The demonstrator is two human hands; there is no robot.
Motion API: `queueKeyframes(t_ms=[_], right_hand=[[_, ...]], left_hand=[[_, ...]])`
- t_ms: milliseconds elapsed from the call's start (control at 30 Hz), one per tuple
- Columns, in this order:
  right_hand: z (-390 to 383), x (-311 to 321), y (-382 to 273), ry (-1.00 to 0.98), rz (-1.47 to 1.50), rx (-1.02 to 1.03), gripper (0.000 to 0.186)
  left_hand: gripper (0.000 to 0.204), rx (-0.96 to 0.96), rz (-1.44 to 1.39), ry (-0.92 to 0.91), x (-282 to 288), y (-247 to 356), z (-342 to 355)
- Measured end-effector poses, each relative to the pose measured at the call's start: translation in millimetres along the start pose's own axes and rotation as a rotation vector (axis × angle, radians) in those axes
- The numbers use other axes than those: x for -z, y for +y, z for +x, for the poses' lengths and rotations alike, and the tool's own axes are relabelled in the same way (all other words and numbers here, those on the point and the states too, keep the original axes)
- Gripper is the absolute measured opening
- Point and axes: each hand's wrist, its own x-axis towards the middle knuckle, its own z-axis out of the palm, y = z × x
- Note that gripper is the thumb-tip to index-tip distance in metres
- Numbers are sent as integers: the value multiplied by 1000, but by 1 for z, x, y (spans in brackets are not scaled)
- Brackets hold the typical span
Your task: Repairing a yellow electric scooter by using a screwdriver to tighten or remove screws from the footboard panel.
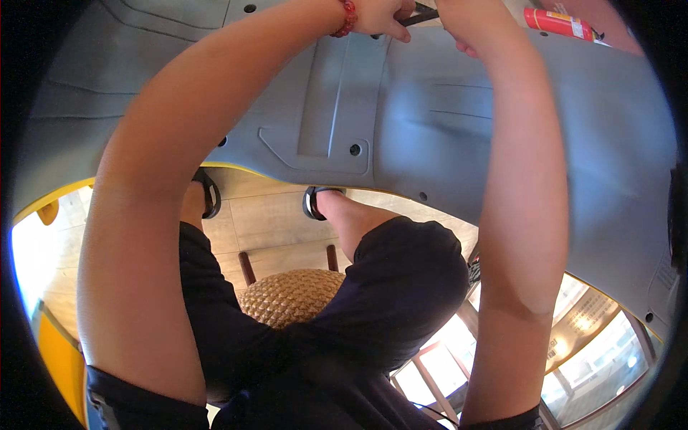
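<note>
At the top edge of the head view, both my hands are partly cut off above a large grey moulded panel (pixel 444 129) with yellow edging. My left hand (pixel 380 14), with a red bead bracelet at the wrist, has its fingers curled at a thin dark bar (pixel 421 17). The bar's other end runs into my right hand (pixel 473 27), whose fingers are bent round and mostly hidden. What kind of tool or part the bar is, I cannot make out. Round dark holes (pixel 355 150) dot the panel below my hands.
A red fire extinguisher (pixel 559 24) lies beyond the panel at the far right. Below me are a woven stool (pixel 290 295), my legs and a wood-look floor (pixel 261 215). A yellow part (pixel 59 358) stands at lower left, glass panes (pixel 602 365) at lower right.
</note>
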Motion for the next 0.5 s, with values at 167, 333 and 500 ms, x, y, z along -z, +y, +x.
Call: queueKeyframes(t_ms=[167, 333, 500], right_hand=[[-4, -7, -2, 115, 266, -18, 33], [-12, 9, -7, 256, 718, 35, 41], [-19, 33, -10, -130, 956, -369, 56]], left_hand=[[28, 31, -50, -3, -3, -1, 0], [29, -68, -124, -76, 5, -15, 1], [28, 6, 14, -33, 8, -9, 2]])
